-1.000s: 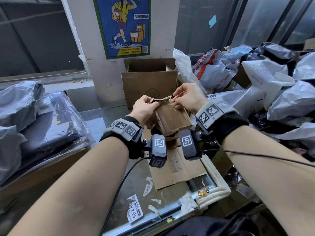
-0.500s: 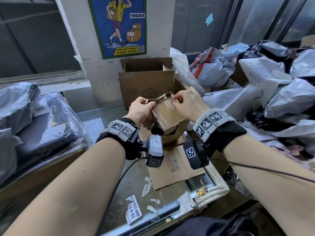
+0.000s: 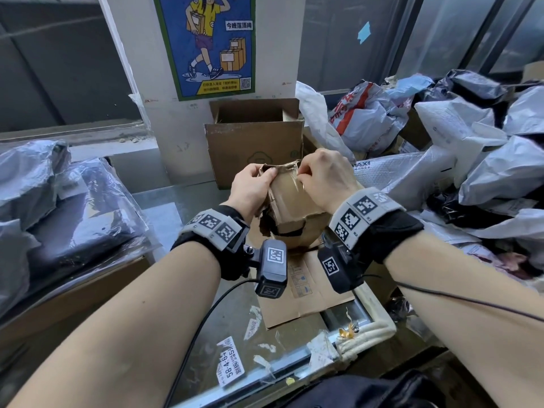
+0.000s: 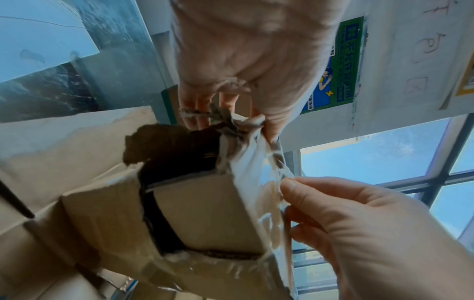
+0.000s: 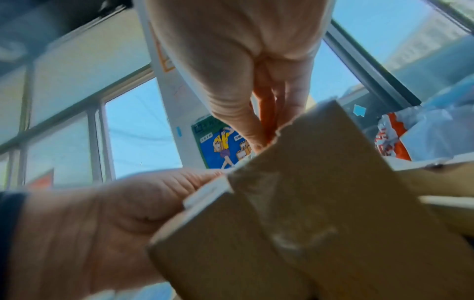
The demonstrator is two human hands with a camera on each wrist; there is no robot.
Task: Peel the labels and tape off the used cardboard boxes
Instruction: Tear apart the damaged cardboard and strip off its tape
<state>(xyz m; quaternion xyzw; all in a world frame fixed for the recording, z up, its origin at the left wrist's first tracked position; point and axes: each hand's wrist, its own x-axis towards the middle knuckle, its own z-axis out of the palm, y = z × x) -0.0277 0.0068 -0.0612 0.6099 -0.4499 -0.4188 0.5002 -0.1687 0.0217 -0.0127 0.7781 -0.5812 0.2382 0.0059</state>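
A small torn cardboard box (image 3: pixel 290 207) is held up over the table between both hands. My left hand (image 3: pixel 250 187) grips its ragged upper left edge, thumb on the front face. My right hand (image 3: pixel 323 178) pinches the clear tape (image 3: pixel 290 184) at the upper right edge. In the left wrist view the glossy tape (image 4: pixel 259 182) runs down the box (image 4: pixel 200 203) corner, with the right thumb (image 4: pixel 295 186) on it and the left hand (image 4: pixel 246 50) holding the torn flap. In the right wrist view the right hand (image 5: pixel 238 50) pinches the box (image 5: pixel 295 223) edge, and the left hand (image 5: pixel 77 233) grips its side.
A bigger open box (image 3: pixel 254 142) stands behind against the pillar. Flattened cardboard (image 3: pixel 306 293) lies on the glass table under my wrists, with peeled labels (image 3: pixel 231 363) near the front edge. Piles of plastic mailer bags (image 3: pixel 471 157) fill the right; wrapped parcels (image 3: pixel 44 201) lie at the left.
Both hands keep hold of the small box, which has turned slightly. The right fingers have shifted along the top edge onto the tape.
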